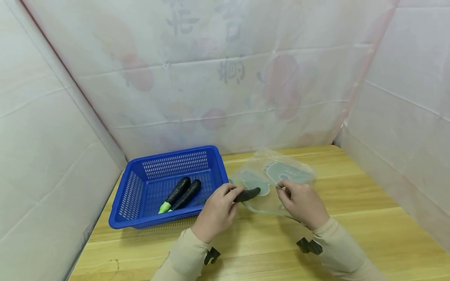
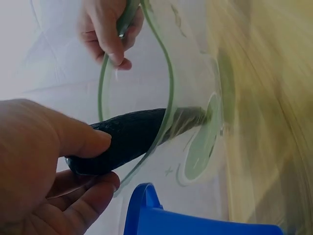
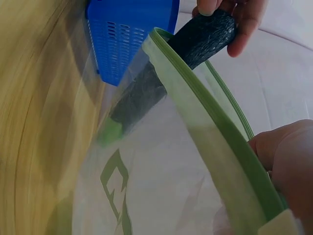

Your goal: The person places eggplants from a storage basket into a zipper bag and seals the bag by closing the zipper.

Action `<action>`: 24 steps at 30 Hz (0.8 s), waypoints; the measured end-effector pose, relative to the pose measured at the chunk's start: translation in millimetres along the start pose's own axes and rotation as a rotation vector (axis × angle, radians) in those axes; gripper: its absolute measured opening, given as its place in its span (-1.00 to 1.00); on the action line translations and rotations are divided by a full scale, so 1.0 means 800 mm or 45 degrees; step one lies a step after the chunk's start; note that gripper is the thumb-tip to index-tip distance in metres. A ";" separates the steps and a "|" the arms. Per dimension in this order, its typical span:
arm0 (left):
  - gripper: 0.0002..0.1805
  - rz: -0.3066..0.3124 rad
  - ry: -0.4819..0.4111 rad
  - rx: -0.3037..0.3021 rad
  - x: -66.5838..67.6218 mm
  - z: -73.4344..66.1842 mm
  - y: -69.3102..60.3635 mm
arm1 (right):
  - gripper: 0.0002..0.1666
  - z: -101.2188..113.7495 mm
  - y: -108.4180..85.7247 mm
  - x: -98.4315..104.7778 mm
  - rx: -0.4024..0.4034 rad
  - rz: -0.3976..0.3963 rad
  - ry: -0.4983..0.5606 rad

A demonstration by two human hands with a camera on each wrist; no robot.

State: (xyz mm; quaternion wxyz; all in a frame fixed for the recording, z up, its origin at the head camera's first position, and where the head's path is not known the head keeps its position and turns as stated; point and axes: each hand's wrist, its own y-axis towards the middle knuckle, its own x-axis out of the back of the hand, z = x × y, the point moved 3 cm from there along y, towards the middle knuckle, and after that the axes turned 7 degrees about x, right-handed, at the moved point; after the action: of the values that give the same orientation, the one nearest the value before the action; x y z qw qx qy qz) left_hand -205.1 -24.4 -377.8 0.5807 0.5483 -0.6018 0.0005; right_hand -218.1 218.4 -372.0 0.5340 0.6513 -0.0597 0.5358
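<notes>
A dark zucchini (image 1: 247, 194) with a light green stem end is partly inside a clear zip bag (image 2: 194, 147) with a green zip rim. My left hand (image 1: 219, 208) pinches its blunt dark end, which sticks out of the bag's mouth. Through the film in the right wrist view, the zucchini's (image 3: 208, 39) green stem end shows deeper in the bag. My right hand (image 1: 299, 201) grips the bag's rim on the right, and the mouth gapes between both hands. Two more zucchinis (image 1: 178, 191) lie side by side in a blue basket (image 1: 121, 195) left of my hands.
The basket, with slotted walls, stands on the left of the wooden table (image 1: 351, 183), close beside the bag. Pale printed cloth (image 1: 225, 97) hangs behind the table and on both sides. Small black devices (image 1: 309, 246) sit at the wrists.
</notes>
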 end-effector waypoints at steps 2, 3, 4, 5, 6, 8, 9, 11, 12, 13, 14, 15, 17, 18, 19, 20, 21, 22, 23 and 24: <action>-0.53 0.005 0.011 -0.013 -0.004 -0.001 -0.001 | -0.91 0.001 0.000 0.001 0.001 0.002 0.000; -0.53 0.011 0.020 -0.020 -0.006 -0.002 -0.001 | -0.91 0.002 0.000 0.002 0.004 0.000 -0.001; -0.53 0.020 0.027 -0.023 -0.007 -0.003 -0.001 | -0.91 0.003 0.000 0.002 0.009 -0.002 -0.001; -0.53 0.029 0.034 -0.025 -0.009 -0.005 -0.001 | -0.91 0.004 0.000 0.003 0.016 -0.004 0.002; -0.52 0.037 0.041 -0.027 -0.010 -0.006 -0.001 | -0.91 0.005 0.001 0.004 0.023 -0.009 0.002; -0.51 0.048 0.055 -0.027 -0.013 -0.008 -0.001 | -0.92 0.008 0.002 0.005 0.035 -0.021 0.003; -0.50 0.053 0.062 -0.027 -0.013 -0.009 -0.001 | -0.92 0.009 0.002 0.006 0.041 -0.026 0.002; -0.51 0.059 0.080 -0.032 -0.015 -0.012 0.000 | -0.93 0.012 0.003 0.008 0.051 -0.037 0.001; -0.51 0.061 0.097 -0.038 -0.016 -0.013 0.000 | -0.92 0.013 0.004 0.008 0.054 -0.041 0.001; -0.52 0.064 0.110 -0.045 -0.018 -0.014 0.001 | -0.92 0.014 0.004 0.009 0.059 -0.045 0.002; -0.52 0.065 0.125 -0.057 -0.019 -0.015 0.001 | -0.92 0.015 0.005 0.010 0.066 -0.048 0.005; -0.53 0.068 0.142 -0.067 -0.021 -0.016 0.001 | -0.92 0.016 0.005 0.010 0.070 -0.048 0.007; -0.54 0.065 0.174 -0.090 -0.023 -0.018 0.001 | -0.93 0.018 0.005 0.010 0.076 -0.049 0.013; -0.55 0.061 0.187 -0.101 -0.025 -0.019 0.001 | -0.92 0.019 0.005 0.010 0.080 -0.050 0.014; -0.55 0.054 0.196 -0.111 -0.026 -0.020 0.001 | -0.93 0.019 0.005 0.010 0.083 -0.051 0.013; -0.56 0.043 0.206 -0.120 -0.028 -0.021 0.001 | -0.93 0.020 0.005 0.010 0.084 -0.053 0.013; -0.57 0.036 0.215 -0.122 -0.029 -0.022 0.001 | -0.94 0.020 0.005 0.010 0.086 -0.054 0.010; -0.58 0.026 0.222 -0.129 -0.030 -0.023 0.001 | -0.94 0.021 0.005 0.010 0.089 -0.057 0.011; -0.59 0.019 0.231 -0.131 -0.032 -0.023 0.001 | -0.94 0.021 0.005 0.010 0.093 -0.059 0.009; -0.60 0.015 0.237 -0.130 -0.034 -0.024 0.002 | -0.94 0.022 0.006 0.010 0.098 -0.062 0.006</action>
State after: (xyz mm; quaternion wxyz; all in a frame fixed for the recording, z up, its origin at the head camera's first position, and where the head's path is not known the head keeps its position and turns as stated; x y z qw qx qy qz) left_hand -200.0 6.2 -389.5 0.6612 0.5120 -0.5478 0.0240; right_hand -206.7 207.3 -360.6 0.5214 0.6714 -0.0220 0.5262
